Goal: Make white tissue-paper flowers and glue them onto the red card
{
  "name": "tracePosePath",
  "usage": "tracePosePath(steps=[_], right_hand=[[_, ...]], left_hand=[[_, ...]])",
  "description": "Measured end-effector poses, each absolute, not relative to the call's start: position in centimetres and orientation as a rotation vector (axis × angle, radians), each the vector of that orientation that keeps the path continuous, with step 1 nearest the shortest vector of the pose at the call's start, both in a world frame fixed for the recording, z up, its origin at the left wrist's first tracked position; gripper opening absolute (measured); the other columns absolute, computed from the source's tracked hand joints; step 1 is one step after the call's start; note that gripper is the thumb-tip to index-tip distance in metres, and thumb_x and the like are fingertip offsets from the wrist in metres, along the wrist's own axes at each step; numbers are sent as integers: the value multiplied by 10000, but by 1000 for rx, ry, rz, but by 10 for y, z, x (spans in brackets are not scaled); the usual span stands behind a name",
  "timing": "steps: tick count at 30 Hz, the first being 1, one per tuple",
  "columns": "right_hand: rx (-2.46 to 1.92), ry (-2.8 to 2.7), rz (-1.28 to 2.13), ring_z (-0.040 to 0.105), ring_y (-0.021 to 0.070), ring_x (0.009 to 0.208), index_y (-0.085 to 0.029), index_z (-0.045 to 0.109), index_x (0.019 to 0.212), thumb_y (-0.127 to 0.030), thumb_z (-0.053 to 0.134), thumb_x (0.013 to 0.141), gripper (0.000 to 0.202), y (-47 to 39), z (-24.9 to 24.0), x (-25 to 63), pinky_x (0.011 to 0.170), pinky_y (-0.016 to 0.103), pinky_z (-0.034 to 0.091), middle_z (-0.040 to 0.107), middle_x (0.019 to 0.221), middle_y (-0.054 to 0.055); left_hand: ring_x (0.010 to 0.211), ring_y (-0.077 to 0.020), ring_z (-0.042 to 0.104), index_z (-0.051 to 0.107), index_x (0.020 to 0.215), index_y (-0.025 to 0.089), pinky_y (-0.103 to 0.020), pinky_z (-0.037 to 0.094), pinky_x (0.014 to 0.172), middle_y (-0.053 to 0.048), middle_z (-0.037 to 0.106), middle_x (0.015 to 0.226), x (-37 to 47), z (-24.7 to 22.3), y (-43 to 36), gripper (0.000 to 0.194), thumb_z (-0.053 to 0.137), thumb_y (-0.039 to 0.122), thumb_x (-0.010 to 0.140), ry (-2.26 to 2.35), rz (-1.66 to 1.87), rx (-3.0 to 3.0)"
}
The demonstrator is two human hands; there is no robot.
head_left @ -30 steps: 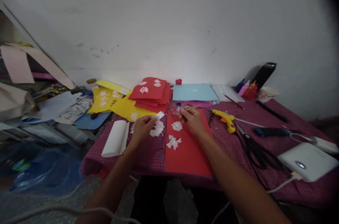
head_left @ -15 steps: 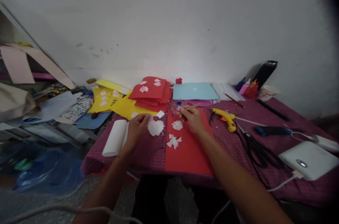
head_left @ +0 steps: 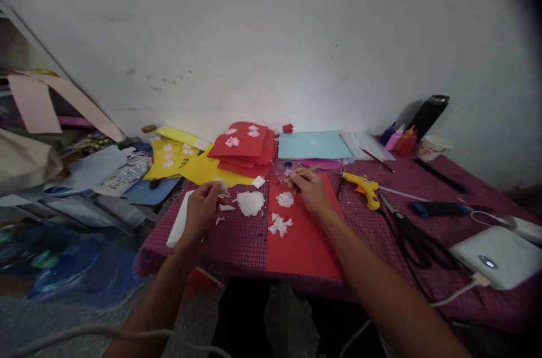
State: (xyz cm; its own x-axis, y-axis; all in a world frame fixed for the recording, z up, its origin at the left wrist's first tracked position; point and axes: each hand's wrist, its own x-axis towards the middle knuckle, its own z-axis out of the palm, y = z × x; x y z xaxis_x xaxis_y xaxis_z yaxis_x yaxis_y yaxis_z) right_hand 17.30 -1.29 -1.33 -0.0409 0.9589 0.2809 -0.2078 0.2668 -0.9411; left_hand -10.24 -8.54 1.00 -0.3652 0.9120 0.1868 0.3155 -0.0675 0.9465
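My right hand [head_left: 310, 187] is closed around a slim wooden stick [head_left: 312, 169] above the upper part of a red paper sheet [head_left: 307, 245]. On that sheet, left of the hand, lie a ruffled white paper flower [head_left: 285, 199] and, below it, a cluster of torn white paper pieces [head_left: 280, 225]. My left hand [head_left: 203, 206] has its fingers drawn together over small white paper scraps [head_left: 226, 208]; whatever they pinch is too small to make out. Between the hands rests a heap of torn white paper [head_left: 250, 203]. A white paper roll [head_left: 180, 225] is partly hidden behind my left hand.
Red cards [head_left: 245, 146] with white flowers are stacked at the back, beside yellow papers [head_left: 203, 169] and a light blue sheet [head_left: 313, 146]. To the right are a yellow glue gun [head_left: 362, 188], black scissors [head_left: 417, 239], a white power device [head_left: 497, 256] and paint bottles [head_left: 400, 140].
My left hand has moved left, away from the white paper heap, uncovering scraps and covering more of the roll. My right hand stays nearly in place with the stick. The view has shifted slightly.
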Motion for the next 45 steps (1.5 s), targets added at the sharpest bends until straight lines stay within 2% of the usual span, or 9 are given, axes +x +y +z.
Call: tracePosePath(steps=[4,7,12,15,19,23,30,36,45], right_hand=[[-843,-1239,1129,473,107,447,-201,638,736,-467,701,798,281,-13,-14,174,426,247,362,629,635,-1],[-849,-1234,1129,472,108,446,-197,635,734,-469,708,790,287,-12,-14,174,425,250,364,631,631,0],[-849,-1232,1138,470,116,446,-206,643,732,-461,713,791,271,-12,-14,174,424,260,358,628,631,5],[-842,-1226,1138,466,119,446,-210,641,721,-442,714,793,254,-13,-13,173,425,268,349,624,629,5],[-822,-1241,1153,473,117,460,-208,634,735,-421,700,804,233,-14,-13,172,436,262,358,617,625,-7],[-769,-1244,1200,485,111,465,-206,638,776,-397,700,805,203,-15,-14,172,444,248,369,624,635,-16],[-660,-1201,1277,497,110,449,-201,642,816,-353,691,815,159,-16,-12,177,439,244,340,631,645,-16],[-727,-1302,1241,493,120,471,-225,642,747,-379,678,823,176,-20,-13,173,453,261,358,629,652,-1],[-771,-1302,1202,494,125,472,-231,633,746,-405,673,807,188,-21,-11,173,459,265,380,614,635,-9]], left_hand=[[644,-185,690,647,984,171,-221,480,486,-59,714,762,-109,4,-85,444,612,585,826,1627,1433,1288],[723,-210,718,624,1027,194,-240,517,516,-62,720,859,-112,0,-86,475,609,619,816,1599,1391,1288],[886,-241,722,637,996,190,-260,565,617,-67,699,975,-121,-3,-89,482,639,626,789,1563,1328,1311],[808,-234,719,666,1004,174,-231,522,523,-81,709,952,-122,2,-94,500,645,624,786,1604,1303,1349],[575,-153,630,723,914,159,-215,453,466,-69,723,775,-101,13,-99,433,641,573,814,1620,1282,1435],[733,-179,686,737,855,147,-252,535,609,-71,733,838,-53,8,-87,351,696,489,783,1327,1323,1285],[689,-160,689,706,910,129,-270,546,630,-65,717,855,14,-19,-54,325,777,372,706,969,1443,810],[739,-155,693,711,934,127,-281,561,705,-82,733,911,19,-26,-56,324,803,344,712,842,1466,761],[770,-160,695,708,948,128,-308,566,754,-69,730,873,17,-24,-59,321,813,319,713,816,1487,705]])
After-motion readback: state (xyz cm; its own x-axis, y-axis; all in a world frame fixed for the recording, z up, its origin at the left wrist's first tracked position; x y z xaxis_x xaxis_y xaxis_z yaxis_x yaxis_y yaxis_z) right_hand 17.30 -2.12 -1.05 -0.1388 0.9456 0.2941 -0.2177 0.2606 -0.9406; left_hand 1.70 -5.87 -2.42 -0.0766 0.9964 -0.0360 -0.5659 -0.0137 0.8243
